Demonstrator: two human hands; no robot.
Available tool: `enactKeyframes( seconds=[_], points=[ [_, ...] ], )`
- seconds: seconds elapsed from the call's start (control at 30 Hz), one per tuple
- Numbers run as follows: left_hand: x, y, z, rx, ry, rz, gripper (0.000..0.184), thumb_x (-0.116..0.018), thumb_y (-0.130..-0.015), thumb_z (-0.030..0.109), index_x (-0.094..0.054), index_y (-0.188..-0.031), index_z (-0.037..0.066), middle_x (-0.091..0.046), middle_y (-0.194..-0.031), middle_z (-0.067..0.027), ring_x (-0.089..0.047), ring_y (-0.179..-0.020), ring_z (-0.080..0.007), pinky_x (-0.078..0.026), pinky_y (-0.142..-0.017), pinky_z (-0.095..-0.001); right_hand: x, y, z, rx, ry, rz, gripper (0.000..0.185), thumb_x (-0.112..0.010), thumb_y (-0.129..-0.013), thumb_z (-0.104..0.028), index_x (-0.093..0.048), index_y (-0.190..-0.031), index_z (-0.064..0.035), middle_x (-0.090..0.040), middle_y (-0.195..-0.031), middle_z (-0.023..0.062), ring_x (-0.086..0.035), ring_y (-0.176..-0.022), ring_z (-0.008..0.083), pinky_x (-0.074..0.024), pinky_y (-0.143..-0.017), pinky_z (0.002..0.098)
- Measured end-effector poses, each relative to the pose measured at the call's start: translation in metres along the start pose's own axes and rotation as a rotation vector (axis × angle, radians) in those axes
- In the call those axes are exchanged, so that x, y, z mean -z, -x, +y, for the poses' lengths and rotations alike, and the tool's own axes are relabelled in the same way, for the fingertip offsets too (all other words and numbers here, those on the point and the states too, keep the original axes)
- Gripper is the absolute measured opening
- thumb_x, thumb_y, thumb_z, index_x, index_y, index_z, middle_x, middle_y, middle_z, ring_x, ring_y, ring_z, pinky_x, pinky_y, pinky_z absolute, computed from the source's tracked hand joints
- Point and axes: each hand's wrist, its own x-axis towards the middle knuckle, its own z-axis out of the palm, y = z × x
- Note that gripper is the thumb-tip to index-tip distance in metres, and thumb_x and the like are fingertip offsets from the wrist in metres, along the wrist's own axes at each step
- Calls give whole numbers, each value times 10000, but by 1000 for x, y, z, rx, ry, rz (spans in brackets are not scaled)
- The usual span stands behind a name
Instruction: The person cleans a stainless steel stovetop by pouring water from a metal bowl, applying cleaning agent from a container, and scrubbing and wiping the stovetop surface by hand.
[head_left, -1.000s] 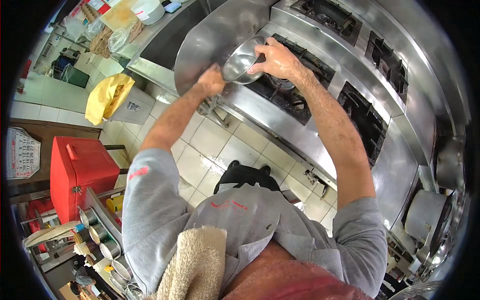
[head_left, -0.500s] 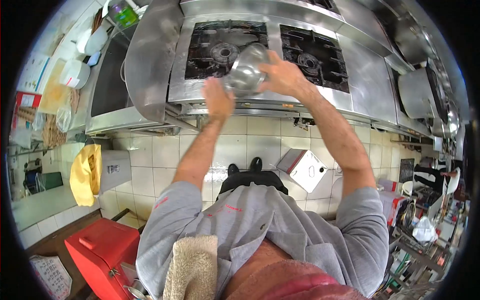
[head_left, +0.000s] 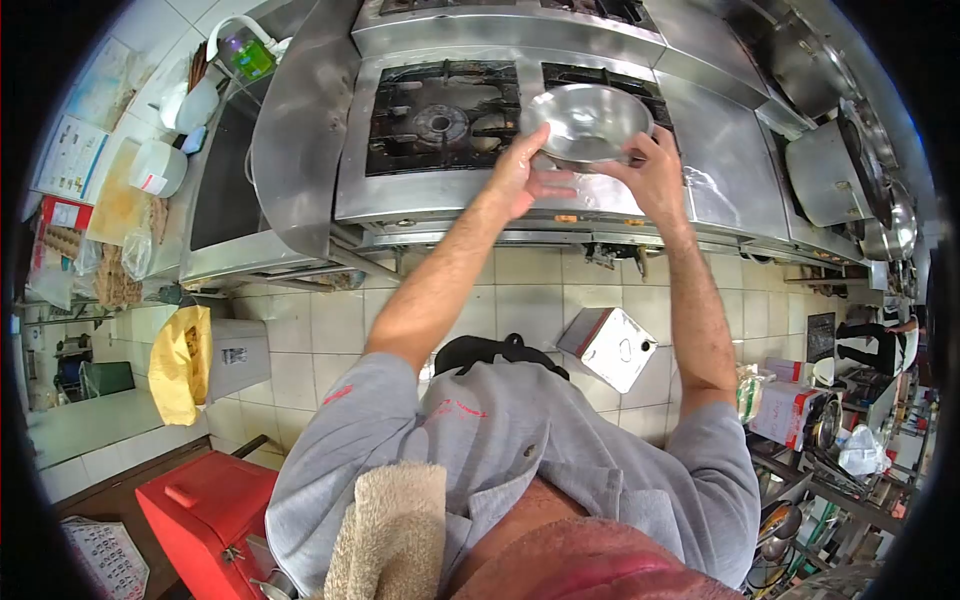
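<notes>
A shiny metal bowl (head_left: pixel 588 122) faces upward over the front edge of the right-hand gas burner (head_left: pixel 655 95). My right hand (head_left: pixel 650 175) grips its near right rim between thumb and fingers. At the left rim, my left hand (head_left: pixel 520 175) has its thumb against the bowl and its other fingers stretched beneath the near side. The bowl's underside is hidden. To the left, the other gas burner (head_left: pixel 440 122) shows its round head and black grate with no pot on it.
A steel partition (head_left: pixel 300 130) stands left of the stove. Large pots (head_left: pixel 825 175) are at the right. On the tiled floor sits a white box (head_left: pixel 617 350). A red bin (head_left: pixel 205 510) is behind on the left, and a person (head_left: pixel 880 345) is far right.
The bowl has moved right from the left burner and turned from tilted on its side to opening upward. My left hand, formerly beside it, now touches its left rim.
</notes>
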Motion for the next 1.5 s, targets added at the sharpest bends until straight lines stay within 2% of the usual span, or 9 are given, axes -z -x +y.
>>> enactKeyframes(
  seconds=[0.17, 0.3, 0.47, 0.63, 0.7, 0.83, 1.0, 1.23, 1.5],
  points=[
    [33, 75, 130, -278, -232, 191, 545, -516, -697, -33, -350, -1215, 1, -538, -1030, -205, -649, -758, -302, -611, -570, -422, -90, -9, -91, 66, -933, 203, 598, -832, -628, -234, -533, -1114, -55, -362, -1315, 193, -563, -1004, 254, -507, -779, 333],
    [76, 136, 213, -509, -491, 342, 532, -505, -708, -34, -351, -1216, -1, -537, -1016, -179, -641, -784, -297, -614, -566, -417, -147, 17, -135, 371, -549, 117, 776, -783, -689, -316, -395, -1319, -80, -235, -1384, 265, -321, -1250, 423, -343, -1004, 458],
    [178, 183, 311, -682, -397, 513, 527, -475, -731, -51, -347, -1241, -11, -522, -1080, -190, -626, -851, -313, -613, -591, -410, -173, 24, -222, 670, -391, -80, 698, -750, -667, -436, -474, -1277, -239, -184, -1424, 247, -158, -1334, 424, -186, -1027, 599],
    [335, 124, 333, -795, -528, 852, 568, -459, -770, -37, -317, -1312, 53, -507, -1143, -176, -603, -925, -343, -590, -584, -414, -239, -26, -308, 895, -400, -71, 643, -735, -679, -461, -509, -1249, -266, -198, -1439, 193, -128, -1333, 442, -185, -993, 651],
    [383, 97, 326, -691, -649, 847, 582, -506, -783, -5, -312, -1326, 75, -477, -1199, -192, -573, -999, -368, -572, -684, -442, -259, -33, -335, 845, -425, -86, 592, -735, -677, -378, -533, -1220, -260, -216, -1432, 181, -127, -1336, 442, -182, -993, 656],
    [494, 18, 287, -264, -1366, 1403, 664, -582, -784, 62, -281, -1372, 130, -311, -1356, -241, -496, -1120, -415, -462, -906, -440, -296, -41, -339, 786, -434, 9, 512, -696, -609, -126, -592, -1101, -226, -280, -1388, 166, -141, -1330, 443, -182, -994, 670],
    [493, -26, 262, 105, -1962, 1171, 522, -479, -817, 25, -324, -1316, 39, -355, -1300, -255, -517, -1078, -415, -496, -855, -435, -298, -52, -329, 788, -472, -42, 509, -662, -542, -36, -596, -1020, -198, -312, -1354, 160, -170, -1313, 438, -174, -1004, 679],
    [584, -68, 224, 227, -1494, 1209, 454, -461, -806, 8, -349, -1245, -22, -392, -1237, -252, -520, -1045, -422, -511, -840, -441, -302, -57, -322, 792, -555, -64, 523, -654, -626, 41, -584, -1069, -229, -255, -1407, 135, -42, -1372, 398, -130, -1020, 691],
    [593, -29, 229, 59, -293, 1059, 384, -441, -793, -12, -378, -1164, -92, -434, -1165, -248, -522, -1008, -430, -528, -824, -448, -300, -61, -324, 792, -606, -67, 509, -704, -562, 13, -615, -1012, -207, -249, -1408, 132, -39, -1370, 403, -122, -1023, 693]
  ],
)
